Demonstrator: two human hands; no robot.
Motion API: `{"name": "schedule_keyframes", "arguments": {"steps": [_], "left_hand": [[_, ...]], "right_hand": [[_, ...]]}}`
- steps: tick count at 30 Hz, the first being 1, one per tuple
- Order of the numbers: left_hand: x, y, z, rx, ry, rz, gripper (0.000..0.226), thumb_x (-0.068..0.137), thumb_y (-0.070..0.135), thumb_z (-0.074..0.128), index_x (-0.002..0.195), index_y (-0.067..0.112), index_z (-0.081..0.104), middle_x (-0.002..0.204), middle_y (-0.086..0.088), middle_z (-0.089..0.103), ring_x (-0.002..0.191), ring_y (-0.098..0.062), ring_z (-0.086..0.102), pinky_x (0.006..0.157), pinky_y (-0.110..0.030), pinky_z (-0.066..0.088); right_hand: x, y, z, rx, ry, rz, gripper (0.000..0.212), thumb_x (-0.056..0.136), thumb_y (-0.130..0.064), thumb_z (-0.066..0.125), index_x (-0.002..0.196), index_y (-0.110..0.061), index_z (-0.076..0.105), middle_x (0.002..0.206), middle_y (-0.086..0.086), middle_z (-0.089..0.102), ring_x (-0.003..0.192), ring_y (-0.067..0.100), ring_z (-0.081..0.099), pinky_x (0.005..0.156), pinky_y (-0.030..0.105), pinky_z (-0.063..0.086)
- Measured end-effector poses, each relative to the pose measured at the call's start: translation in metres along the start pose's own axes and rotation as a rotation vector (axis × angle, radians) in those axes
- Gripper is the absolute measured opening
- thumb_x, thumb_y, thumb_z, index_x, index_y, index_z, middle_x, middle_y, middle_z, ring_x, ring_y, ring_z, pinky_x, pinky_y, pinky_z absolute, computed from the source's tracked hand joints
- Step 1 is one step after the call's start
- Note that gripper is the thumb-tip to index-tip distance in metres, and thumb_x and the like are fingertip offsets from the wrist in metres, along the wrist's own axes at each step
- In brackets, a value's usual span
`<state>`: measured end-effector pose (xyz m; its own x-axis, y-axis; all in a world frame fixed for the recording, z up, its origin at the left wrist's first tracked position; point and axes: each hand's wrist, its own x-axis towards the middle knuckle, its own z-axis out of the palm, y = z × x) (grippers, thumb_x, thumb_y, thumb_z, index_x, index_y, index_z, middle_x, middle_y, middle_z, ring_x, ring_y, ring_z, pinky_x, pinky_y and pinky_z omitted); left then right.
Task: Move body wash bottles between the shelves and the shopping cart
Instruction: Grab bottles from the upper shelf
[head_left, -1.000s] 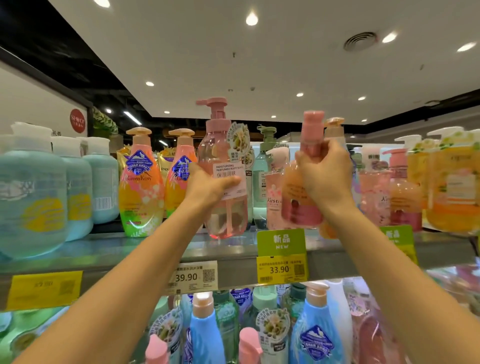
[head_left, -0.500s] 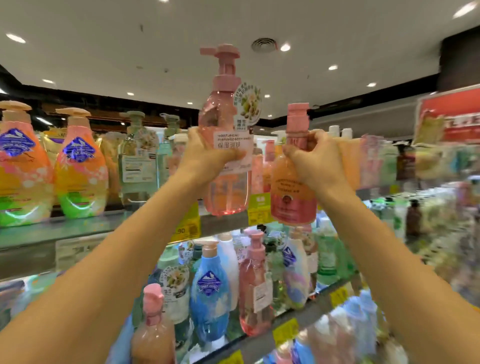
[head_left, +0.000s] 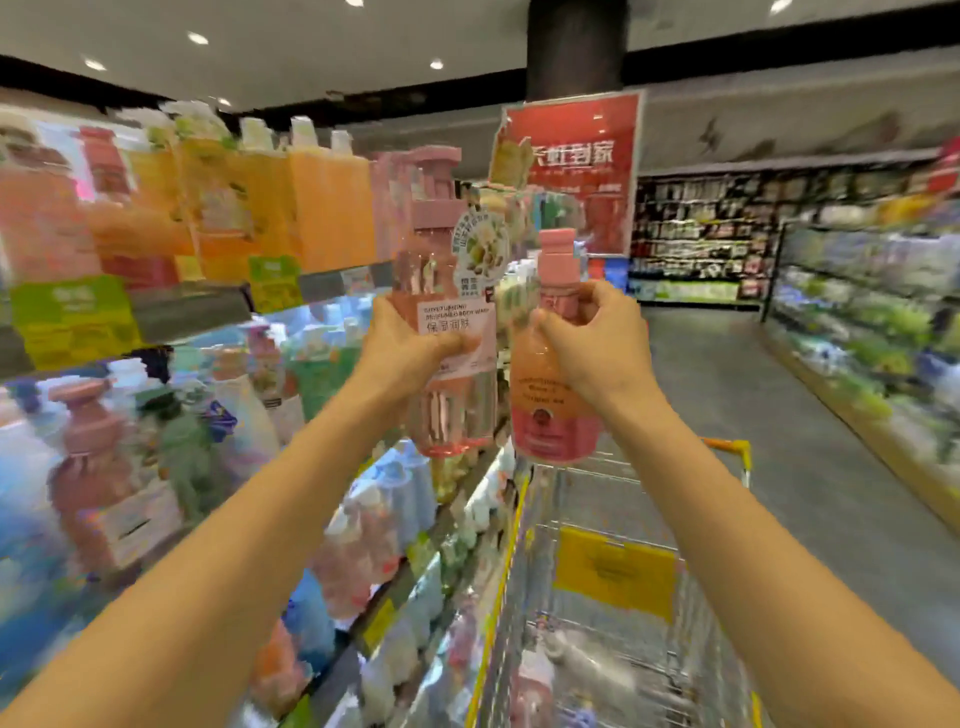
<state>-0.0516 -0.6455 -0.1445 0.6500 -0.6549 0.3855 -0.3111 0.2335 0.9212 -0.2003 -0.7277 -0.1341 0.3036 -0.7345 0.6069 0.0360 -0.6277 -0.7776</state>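
The clear pink bottle (head_left: 451, 364) looks like glossy see-through plastic with a smooth paper label, the orange-pink bottle (head_left: 550, 410) like shiny opaque plastic with a matt pink cap, and the shopping cart (head_left: 618, 525) is thin bright metal wire.

clear pink bottle (head_left: 449, 364), white label; peach-to-pink bottle (head_left: 550, 400); yellow-trimmed cart (head_left: 613, 597); red sign (head_left: 582, 156).

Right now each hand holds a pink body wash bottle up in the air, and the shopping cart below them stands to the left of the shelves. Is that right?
Not quite. In the head view the shopping cart stands to the right of the shelves, not the left. The rest holds: the left hand holds the clear pink bottle, the right hand the smaller pink bottle, both held up.
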Motion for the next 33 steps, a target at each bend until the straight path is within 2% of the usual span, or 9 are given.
{"name": "schedule_keyframes", "arguments": {"steps": [3, 6, 12, 18, 21, 24, 27, 29, 33], "left_hand": [[0.013, -0.040, 0.062, -0.039, -0.089, -0.098, 0.077, 0.059, 0.016, 0.088, 0.120, 0.005, 0.042, 0.109, -0.011, 0.066, 0.093, -0.026, 0.068, 0.074, -0.048, 0.058], [0.017, -0.081, 0.113, -0.043, -0.167, -0.178, 0.086, 0.047, 0.027, 0.090, 0.118, 0.006, 0.046, 0.105, -0.010, 0.067, 0.090, -0.025, 0.069, 0.071, -0.051, 0.058], [0.011, -0.176, 0.182, -0.033, -0.294, -0.334, 0.030, 0.068, -0.003, 0.079, 0.088, 0.012, 0.063, 0.094, -0.011, 0.070, 0.085, -0.025, 0.069, 0.082, -0.047, 0.055], [0.016, -0.298, 0.219, 0.027, -0.376, -0.524, 0.049, 0.066, 0.001, 0.082, 0.109, -0.001, 0.059, 0.103, -0.011, 0.069, 0.084, -0.021, 0.067, 0.071, -0.028, 0.057], [0.014, -0.363, 0.235, 0.061, -0.401, -0.633, 0.038, 0.067, 0.001, 0.081, 0.101, 0.000, 0.062, 0.100, -0.012, 0.069, 0.074, -0.015, 0.066, 0.055, -0.015, 0.051], [0.004, -0.423, 0.249, 0.079, -0.393, -0.751, 0.055, 0.059, 0.011, 0.087, 0.106, -0.002, 0.060, 0.101, -0.011, 0.069, 0.078, -0.018, 0.067, 0.067, -0.028, 0.056], [-0.009, -0.488, 0.263, 0.121, -0.402, -0.892, 0.047, 0.065, 0.002, 0.082, 0.106, -0.004, 0.060, 0.099, -0.009, 0.068, 0.084, -0.020, 0.065, 0.068, -0.030, 0.055], [-0.021, -0.539, 0.270, 0.136, -0.403, -0.994, 0.049, 0.066, -0.004, 0.080, 0.110, -0.003, 0.059, 0.098, -0.013, 0.070, 0.086, -0.027, 0.068, 0.073, -0.038, 0.057], [-0.040, -0.633, 0.278, 0.222, -0.399, -1.123, 0.050, 0.066, 0.005, 0.082, 0.110, 0.005, 0.057, 0.089, -0.008, 0.071, 0.066, -0.017, 0.069, 0.051, -0.029, 0.054]], "right_hand": [[0.001, 0.053, -0.038, -0.059, 0.039, 0.057, 0.023, 0.083, -0.015, 0.067, 0.105, -0.011, 0.061, 0.089, -0.002, 0.064, 0.080, 0.011, 0.060, 0.071, 0.023, 0.044], [-0.003, 0.103, -0.063, -0.108, 0.072, 0.139, 0.022, 0.082, -0.015, 0.068, 0.102, -0.012, 0.060, 0.088, -0.003, 0.063, 0.079, 0.011, 0.059, 0.069, 0.021, 0.043], [-0.022, 0.209, -0.079, -0.112, 0.147, 0.405, 0.020, 0.080, -0.004, 0.066, 0.094, -0.013, 0.056, 0.079, -0.004, 0.060, 0.069, 0.006, 0.054, 0.060, 0.012, 0.041], [-0.042, 0.307, -0.069, -0.175, 0.207, 0.610, 0.021, 0.078, 0.000, 0.067, 0.083, -0.016, 0.055, 0.076, 0.002, 0.060, 0.063, 0.005, 0.051, 0.058, 0.015, 0.041], [-0.053, 0.364, -0.059, -0.190, 0.208, 0.702, 0.018, 0.079, -0.003, 0.070, 0.079, -0.017, 0.058, 0.076, 0.003, 0.064, 0.064, 0.005, 0.055, 0.062, 0.021, 0.045], [-0.073, 0.424, -0.048, -0.195, 0.205, 0.811, 0.021, 0.080, -0.003, 0.069, 0.075, -0.020, 0.058, 0.070, 0.002, 0.062, 0.054, -0.006, 0.050, 0.057, 0.016, 0.043], [-0.100, 0.494, -0.034, -0.250, 0.166, 0.939, 0.015, 0.080, -0.005, 0.069, 0.080, -0.018, 0.060, 0.073, 0.002, 0.063, 0.065, 0.008, 0.056, 0.066, 0.026, 0.047], [-0.121, 0.543, -0.025, -0.304, 0.092, 1.004, 0.009, 0.081, -0.008, 0.068, 0.083, -0.014, 0.062, 0.074, 0.001, 0.063, 0.067, 0.013, 0.056, 0.063, 0.020, 0.045], [-0.159, 0.635, -0.006, -0.445, -0.015, 1.130, 0.015, 0.083, -0.009, 0.064, 0.075, -0.016, 0.054, 0.074, 0.006, 0.061, 0.071, 0.025, 0.056, 0.066, 0.035, 0.047]]}}
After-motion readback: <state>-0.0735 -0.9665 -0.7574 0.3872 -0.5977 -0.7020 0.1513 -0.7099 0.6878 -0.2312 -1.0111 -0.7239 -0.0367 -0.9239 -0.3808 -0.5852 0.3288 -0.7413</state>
